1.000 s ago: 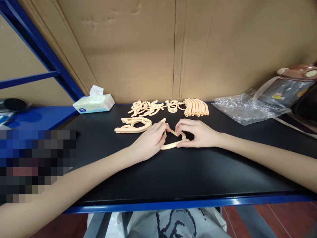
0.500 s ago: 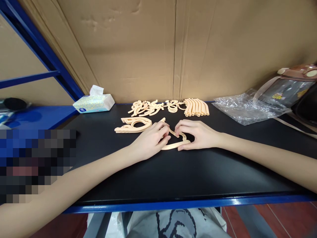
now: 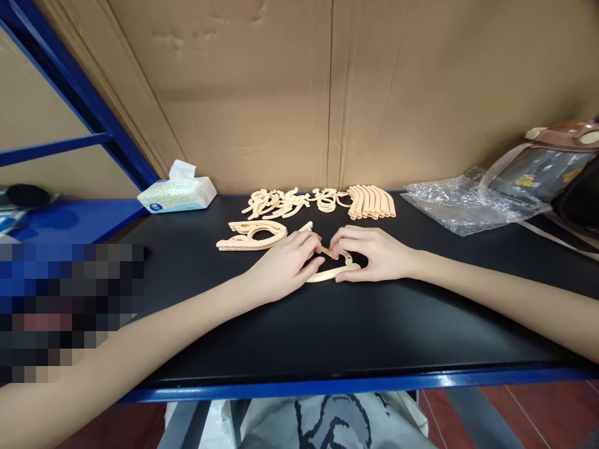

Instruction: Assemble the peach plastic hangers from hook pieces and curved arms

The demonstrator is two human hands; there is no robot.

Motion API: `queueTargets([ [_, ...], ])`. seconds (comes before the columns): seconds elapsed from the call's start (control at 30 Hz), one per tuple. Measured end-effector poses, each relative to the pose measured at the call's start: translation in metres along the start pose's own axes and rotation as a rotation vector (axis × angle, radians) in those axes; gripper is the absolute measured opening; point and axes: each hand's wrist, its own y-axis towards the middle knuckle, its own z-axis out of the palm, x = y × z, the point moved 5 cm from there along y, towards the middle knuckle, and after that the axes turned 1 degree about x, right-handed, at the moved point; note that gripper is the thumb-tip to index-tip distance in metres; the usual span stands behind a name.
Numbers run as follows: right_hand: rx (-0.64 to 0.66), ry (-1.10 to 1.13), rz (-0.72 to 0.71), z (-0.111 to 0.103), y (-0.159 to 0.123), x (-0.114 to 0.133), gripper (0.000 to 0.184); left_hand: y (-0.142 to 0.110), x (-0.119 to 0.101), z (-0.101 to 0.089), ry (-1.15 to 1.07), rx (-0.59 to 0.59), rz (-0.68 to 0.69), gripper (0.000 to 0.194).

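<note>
A cream plastic folding clothes hanger [image 3: 324,275] lies on the black tabletop between my hands, its parts partly covered by fingers. My left hand [image 3: 290,265] is closed around its left side, fingertips bent and pinched near the middle. From the other side, my right hand [image 3: 377,252] grips the curved right end, thumb at the front and fingers over the back. Just beyond my left hand lies a small stack of folded hangers [image 3: 224,246]. Behind, there are loose curved hanger pieces [image 3: 287,204] and a row of matching hanger arms [image 3: 372,202].
A tissue pack [image 3: 180,194] stands at the back left. Toward the right back lie a crumpled clear plastic bag [image 3: 461,202] and a bottle with a strap [image 3: 533,171]. Cardboard [image 3: 243,106] rises behind the table, whose front edge is blue [image 3: 327,389].
Both hands stay in almost the same place. The left fingertips have shifted slightly right, toward my right hand, over the hanger.
</note>
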Motion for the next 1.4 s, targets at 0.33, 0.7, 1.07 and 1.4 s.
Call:
queueTargets([
  [0.33,-0.005,0.001,-0.032,-0.001,0.000,0.003,0.032,0.000,0.001,0.001,-0.002,0.014,-0.013,0.017],
  [0.7,0.026,-0.031,-0.016,0.000,0.000,0.008,0.027,0.000,0.001,0.001,-0.004,0.019,-0.009,0.013],
  [1.07,-0.015,0.083,-0.025,0.000,-0.001,0.010,0.022,0.000,0.001,0.001,-0.037,0.013,-0.002,0.013],
  [1.4,-0.051,0.140,-0.052,0.000,-0.002,0.011,0.024,0.002,0.014,0.003,-0.088,-0.057,-0.025,0.017],
])
